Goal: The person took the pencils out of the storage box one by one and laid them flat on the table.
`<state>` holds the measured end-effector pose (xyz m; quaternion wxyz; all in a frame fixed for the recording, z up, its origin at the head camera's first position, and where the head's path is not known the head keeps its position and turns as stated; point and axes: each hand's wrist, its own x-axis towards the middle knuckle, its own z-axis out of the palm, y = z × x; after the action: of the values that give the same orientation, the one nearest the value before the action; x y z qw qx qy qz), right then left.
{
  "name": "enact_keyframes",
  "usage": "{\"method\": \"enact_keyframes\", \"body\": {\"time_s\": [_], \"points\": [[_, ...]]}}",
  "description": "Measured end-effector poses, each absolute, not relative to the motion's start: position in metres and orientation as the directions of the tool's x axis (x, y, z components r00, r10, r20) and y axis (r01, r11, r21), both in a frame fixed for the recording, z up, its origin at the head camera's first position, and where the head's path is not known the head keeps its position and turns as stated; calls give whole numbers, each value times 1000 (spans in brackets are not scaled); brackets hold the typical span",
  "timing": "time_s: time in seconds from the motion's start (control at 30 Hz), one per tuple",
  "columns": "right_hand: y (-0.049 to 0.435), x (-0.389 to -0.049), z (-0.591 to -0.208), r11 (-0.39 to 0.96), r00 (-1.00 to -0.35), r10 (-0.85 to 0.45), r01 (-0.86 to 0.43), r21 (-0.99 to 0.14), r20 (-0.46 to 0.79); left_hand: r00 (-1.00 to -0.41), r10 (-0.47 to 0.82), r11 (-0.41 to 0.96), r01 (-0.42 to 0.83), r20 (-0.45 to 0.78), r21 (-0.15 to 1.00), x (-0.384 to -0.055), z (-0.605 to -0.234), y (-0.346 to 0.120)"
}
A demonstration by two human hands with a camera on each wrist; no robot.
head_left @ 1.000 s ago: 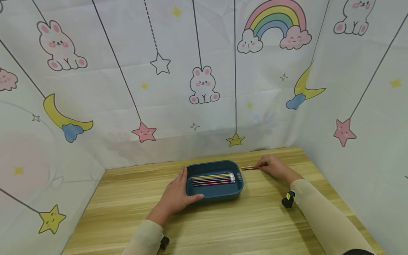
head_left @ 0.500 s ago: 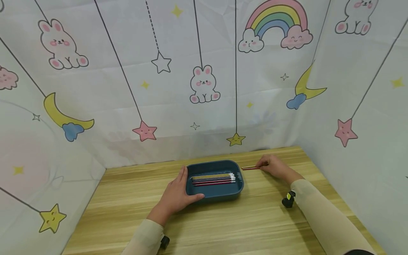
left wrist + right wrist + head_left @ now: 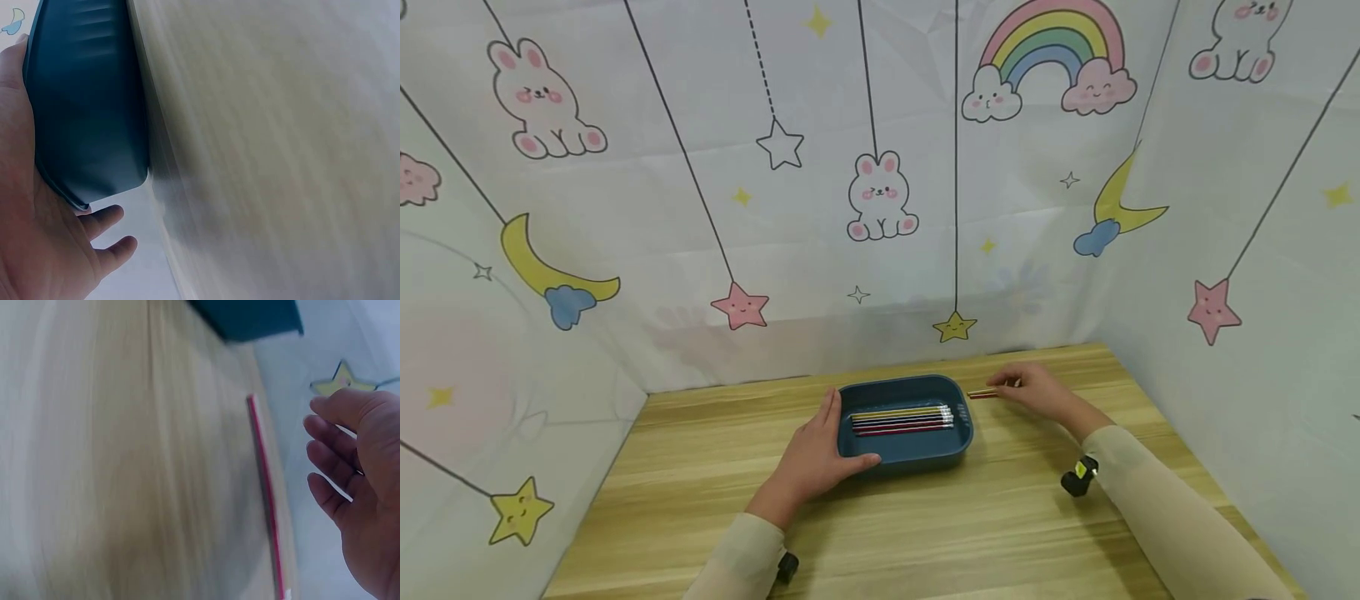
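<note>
In the head view a dark teal tray (image 3: 910, 454) stands on the table, with several pencils (image 3: 901, 422) lying side by side in it, yellow, dark and red. My left hand (image 3: 811, 458) holds its left end, thumb along the front rim and fingers at the left side; the left wrist view shows the tray's outer wall (image 3: 94, 112) against the hand. To the right of the tray, a red pencil (image 3: 267, 500) lies on the table beside a yellowish one. My right hand (image 3: 369, 469) is over these, fingers loosely bent, and in the right wrist view it touches neither.
The wooden table (image 3: 925, 533) reaches back to a white cloth backdrop (image 3: 805, 250) printed with rabbits, stars and moons. Cloth walls also stand to the left and right. A small black device (image 3: 1078, 477) sits on the right wrist.
My right hand has shifted slightly left, and its fingertips now sit nearer the tray, over the pencils. The pencils on the table, the tray and my left hand stay in place.
</note>
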<state>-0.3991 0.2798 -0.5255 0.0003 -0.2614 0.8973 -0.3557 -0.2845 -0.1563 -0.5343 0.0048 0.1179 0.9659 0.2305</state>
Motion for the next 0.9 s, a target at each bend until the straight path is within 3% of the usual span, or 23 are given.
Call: {"method": "enact_keyframes", "body": {"time_s": [0.33, 0.67, 0.9], "points": [[238, -376, -494, 535, -844, -507, -468, -703, 176, -972, 230, 865, 224, 43, 450, -285, -534, -157], [200, -367, -487, 432, -742, -622, -592, -680, 251, -972, 233, 872, 223, 30, 436, -286, -532, -157], [176, -360, -488, 374, -680, -700, -608, -700, 217, -971, 235, 871, 225, 32, 437, -285, -533, -157]]}}
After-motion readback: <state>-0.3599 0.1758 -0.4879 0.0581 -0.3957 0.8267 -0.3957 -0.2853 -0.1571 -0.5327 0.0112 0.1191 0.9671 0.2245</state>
